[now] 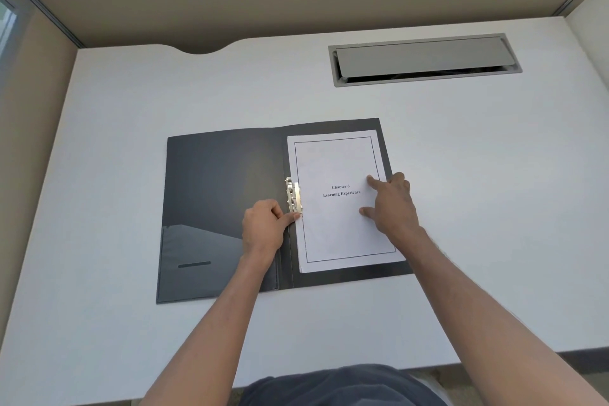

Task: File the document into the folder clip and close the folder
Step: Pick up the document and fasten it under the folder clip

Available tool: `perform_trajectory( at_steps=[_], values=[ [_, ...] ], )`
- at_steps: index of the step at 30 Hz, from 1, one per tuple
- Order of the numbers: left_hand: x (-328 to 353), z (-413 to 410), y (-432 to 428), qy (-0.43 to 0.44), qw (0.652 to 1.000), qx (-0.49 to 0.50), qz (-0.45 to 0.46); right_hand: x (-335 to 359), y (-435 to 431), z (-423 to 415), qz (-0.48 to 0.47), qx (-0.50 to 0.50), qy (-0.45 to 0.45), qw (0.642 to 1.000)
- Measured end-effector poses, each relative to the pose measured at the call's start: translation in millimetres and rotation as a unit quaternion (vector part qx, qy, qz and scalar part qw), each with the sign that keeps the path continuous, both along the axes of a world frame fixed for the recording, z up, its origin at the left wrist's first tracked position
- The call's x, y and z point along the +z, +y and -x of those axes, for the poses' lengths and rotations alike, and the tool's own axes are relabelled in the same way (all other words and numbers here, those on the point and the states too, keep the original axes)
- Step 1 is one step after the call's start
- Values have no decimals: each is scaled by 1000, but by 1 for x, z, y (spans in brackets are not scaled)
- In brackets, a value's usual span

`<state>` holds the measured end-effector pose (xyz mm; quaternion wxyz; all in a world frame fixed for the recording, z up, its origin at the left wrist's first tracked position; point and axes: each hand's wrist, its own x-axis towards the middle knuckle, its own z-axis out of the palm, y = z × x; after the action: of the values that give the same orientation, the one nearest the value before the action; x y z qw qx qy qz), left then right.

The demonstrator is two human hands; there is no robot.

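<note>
A dark grey folder (217,181) lies open on the white desk. On its right half rests a white document (333,231) printed "Chapter 6 Learning Experience". A metal clip (294,195) stands along the spine, over the document's left edge. My left hand (263,227) is at the clip's near end, thumb and fingertip pinching its lever. My right hand (390,204) lies on the document's right side, fingers spread and pressing the paper flat.
The desk (461,208) has a grey cable hatch (425,59) set in at the back right. Beige partition walls stand behind and on both sides. The folder's left flap carries an inner pocket (197,260).
</note>
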<state>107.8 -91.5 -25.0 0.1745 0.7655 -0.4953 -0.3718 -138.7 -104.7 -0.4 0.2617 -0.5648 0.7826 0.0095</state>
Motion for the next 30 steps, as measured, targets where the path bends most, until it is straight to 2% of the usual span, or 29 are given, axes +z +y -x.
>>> perform_trajectory(
  at_steps=[21,30],
  values=[
    [10,-6,4,81,997,-1,-13,-3,6,2,25,-5,-19,999],
    [25,-25,-2,72,996,6,50,-1,10,13,52,-31,-82,995]
  ],
)
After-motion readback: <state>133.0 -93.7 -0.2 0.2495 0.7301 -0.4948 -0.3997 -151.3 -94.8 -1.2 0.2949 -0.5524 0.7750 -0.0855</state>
